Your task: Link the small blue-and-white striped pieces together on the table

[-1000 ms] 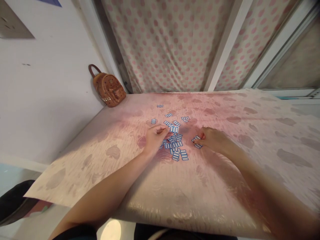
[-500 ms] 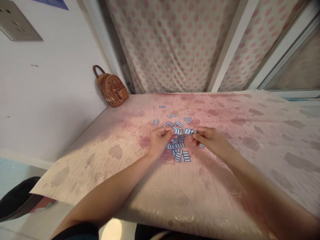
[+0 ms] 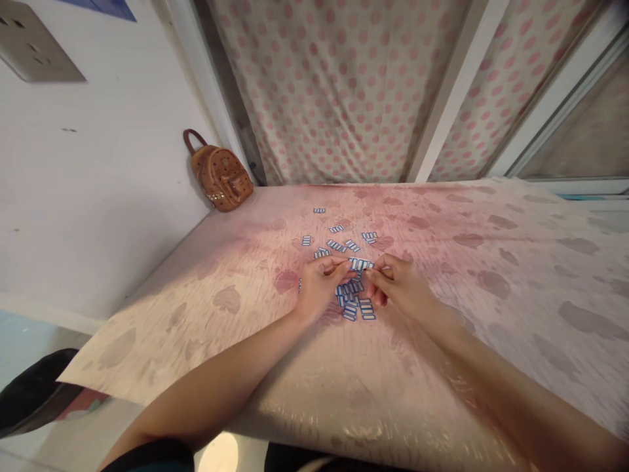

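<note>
Small white label strips with blue borders, each divided into several panels, lie in a loose pile (image 3: 350,298) on the table. Above the pile, a label strip (image 3: 361,264) is stretched between my two hands. My left hand (image 3: 319,278) pinches its left end between thumb and fingers. On the right end, my right hand (image 3: 390,278) is closed in a pinch too. Whether this is one strip or two overlapping ones cannot be made out. The fingers cover part of the pile.
More label strips (image 3: 337,246) are scattered beyond my hands on the patterned tablecloth (image 3: 226,298). A small brown backpack (image 3: 223,177) leans at the table's far left corner against the white wall (image 3: 98,177). Behind the table hangs a dotted curtain (image 3: 334,92).
My hands have come closer together. The two label pieces, held apart with a gap before, now meet or overlap. My right hand has moved left.
</note>
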Demonstrator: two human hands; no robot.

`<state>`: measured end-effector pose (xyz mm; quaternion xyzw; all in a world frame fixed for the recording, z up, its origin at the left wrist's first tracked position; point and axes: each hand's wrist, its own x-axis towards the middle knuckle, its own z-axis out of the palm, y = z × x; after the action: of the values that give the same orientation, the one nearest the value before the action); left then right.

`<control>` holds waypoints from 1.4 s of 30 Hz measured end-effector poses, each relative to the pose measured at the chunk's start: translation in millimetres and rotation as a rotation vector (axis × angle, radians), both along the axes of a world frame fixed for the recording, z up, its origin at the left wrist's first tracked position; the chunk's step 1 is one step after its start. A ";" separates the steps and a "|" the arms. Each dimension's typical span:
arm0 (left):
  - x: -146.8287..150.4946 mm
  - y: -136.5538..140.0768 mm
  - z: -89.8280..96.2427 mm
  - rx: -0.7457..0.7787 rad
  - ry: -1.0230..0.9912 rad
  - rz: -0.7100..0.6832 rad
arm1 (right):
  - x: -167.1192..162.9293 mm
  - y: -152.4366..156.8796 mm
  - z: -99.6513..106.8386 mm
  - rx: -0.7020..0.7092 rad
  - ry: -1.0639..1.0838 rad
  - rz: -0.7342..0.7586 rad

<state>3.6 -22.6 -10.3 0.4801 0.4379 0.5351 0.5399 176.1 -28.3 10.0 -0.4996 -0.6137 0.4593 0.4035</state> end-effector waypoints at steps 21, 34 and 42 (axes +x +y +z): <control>-8.9 9.7 5.0 -0.057 -0.022 0.083 | 63.6 28.8 11.8 0.058 -0.989 0.021; -6.7 10.4 4.2 -0.066 -0.021 0.091 | 58.6 33.8 5.5 0.170 -0.672 -0.042; -4.3 9.0 0.1 -0.044 -0.007 0.074 | 18.0 12.0 14.4 0.115 0.062 0.119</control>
<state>-0.7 -13.5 -10.3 0.4499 0.4649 0.5466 0.5316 194.1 -16.3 24.4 -0.4238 -0.6548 0.4618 0.4224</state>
